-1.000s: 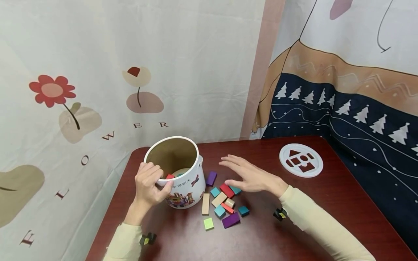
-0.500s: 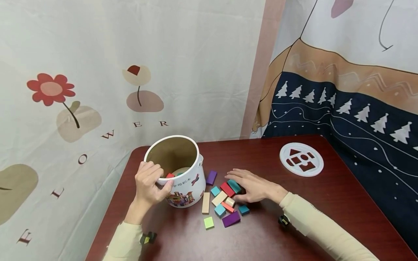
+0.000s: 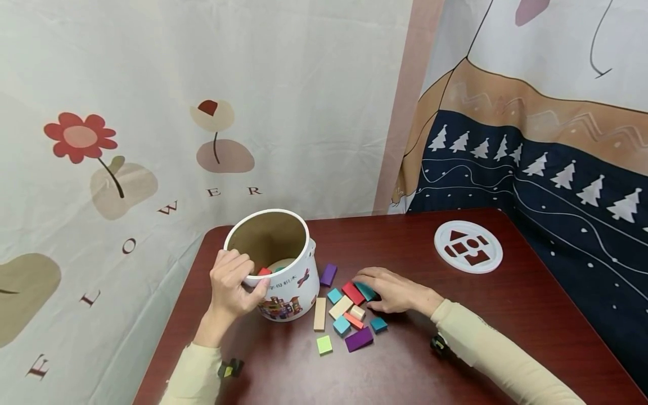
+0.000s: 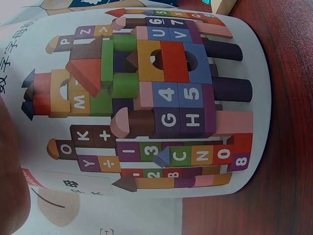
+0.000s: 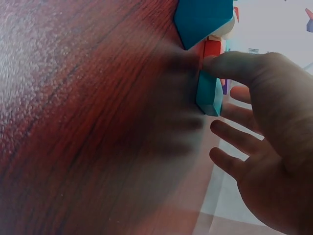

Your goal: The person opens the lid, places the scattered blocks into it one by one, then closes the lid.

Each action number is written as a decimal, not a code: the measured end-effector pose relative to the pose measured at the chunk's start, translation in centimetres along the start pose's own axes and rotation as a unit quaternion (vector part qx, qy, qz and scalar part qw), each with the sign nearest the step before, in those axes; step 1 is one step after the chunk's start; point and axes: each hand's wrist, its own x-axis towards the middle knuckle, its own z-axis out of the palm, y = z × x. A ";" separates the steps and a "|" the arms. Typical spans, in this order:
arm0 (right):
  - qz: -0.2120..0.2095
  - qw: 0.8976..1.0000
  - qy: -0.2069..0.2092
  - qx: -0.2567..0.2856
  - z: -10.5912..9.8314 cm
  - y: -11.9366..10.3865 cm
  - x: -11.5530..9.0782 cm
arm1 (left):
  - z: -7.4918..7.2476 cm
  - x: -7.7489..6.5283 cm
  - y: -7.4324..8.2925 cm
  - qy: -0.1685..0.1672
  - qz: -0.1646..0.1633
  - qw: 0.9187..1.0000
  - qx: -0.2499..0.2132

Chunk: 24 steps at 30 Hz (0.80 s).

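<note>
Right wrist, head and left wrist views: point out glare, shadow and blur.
Right wrist: pale glare on the table at upper left, soft finger shadows beside the right hand; head: faint sheen on the table, lower in frame than the blocks; left wrist: print on the bucket crisp, the left hand dark and blurred.

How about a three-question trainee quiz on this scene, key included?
1. Multiple choice: what does the left hand grip?
A) a lime block
B) the bucket
C) a red block

2. True or false: the white disc with cut-outs lies on the table, apart from the bucket.

3. Count: how many purple blocks show on the table in the head view?

Key:
1. B, by its rim, with the thumb on the outside.
2. True.
3. Two.
</note>
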 end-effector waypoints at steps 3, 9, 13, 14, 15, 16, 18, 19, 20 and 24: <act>0.009 1.000 -0.001 -0.001 0.0 -0.1 0.0 | 0.0 0.0 0.0 -0.001 0.002 1.000 0.001; 0.011 1.000 0.000 0.006 0.1 0.0 -0.1 | 0.0 0.0 0.0 -0.001 0.003 1.000 0.000; 0.012 1.000 0.004 0.007 0.1 0.1 -0.2 | 0.0 0.0 0.0 -0.003 0.002 1.000 0.003; 0.013 1.000 0.005 0.007 0.1 0.1 -0.2 | 0.0 0.0 0.0 -0.003 0.002 1.000 0.004; 0.015 1.000 0.007 0.008 0.0 0.1 -0.3 | 0.0 0.0 -0.1 -0.004 0.001 1.000 0.005; 0.017 1.000 0.009 0.008 -0.1 0.1 -0.3 | 0.0 0.0 -0.1 -0.004 0.001 1.000 0.006; 0.021 1.000 0.015 0.013 -0.3 0.2 -0.4 | 0.0 0.0 0.0 -0.003 0.001 1.000 0.005; 0.023 0.999 0.018 0.017 -0.5 0.2 -0.4 | 0.0 0.0 0.0 -0.002 0.002 1.000 0.004; 0.025 0.999 0.020 0.019 -0.6 0.2 -0.4 | 0.0 0.0 0.0 -0.001 0.002 1.000 0.004; 0.031 0.998 0.032 0.034 -1.6 0.3 -0.5 | 0.0 0.0 0.0 0.002 0.002 1.000 0.001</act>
